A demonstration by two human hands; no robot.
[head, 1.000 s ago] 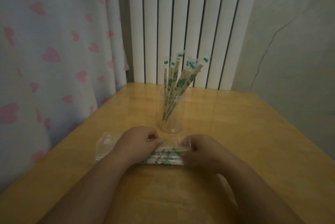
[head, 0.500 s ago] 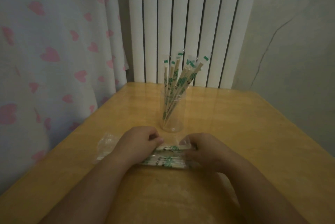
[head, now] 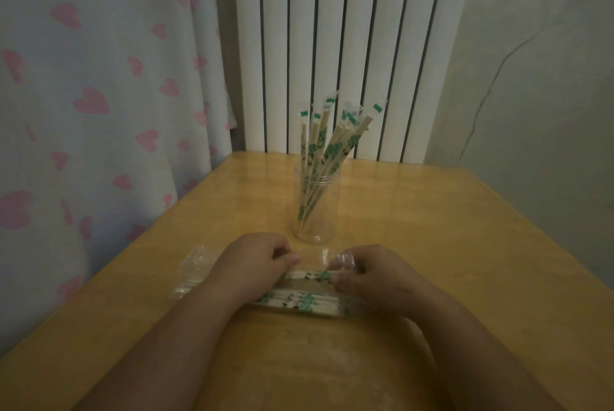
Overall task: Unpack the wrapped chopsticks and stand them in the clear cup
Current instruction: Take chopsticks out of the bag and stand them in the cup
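Two bare forearms reach across a yellow wooden desk (head: 432, 244). The left hand (head: 255, 264), fingers curled, grips a clear plastic bag (head: 196, 264) lying flat on the desk, its crumpled end trailing out to the left. A bundle of wrapped chopsticks (head: 299, 301) with green print lies inside the bag, between the two wrists. The right hand (head: 375, 274) pinches the end of a single wrapped pair (head: 309, 275), which lies level just beyond the bundle and spans the gap between the hands. Just behind the hands the clear cup (head: 315, 221) stands upright, holding several standing chopsticks (head: 327, 144) in their wrappers, fanned toward the right. Beyond the desk are a white radiator (head: 332, 28), a heart-print curtain (head: 99, 78) at left and a pale wall (head: 531, 78) at right.
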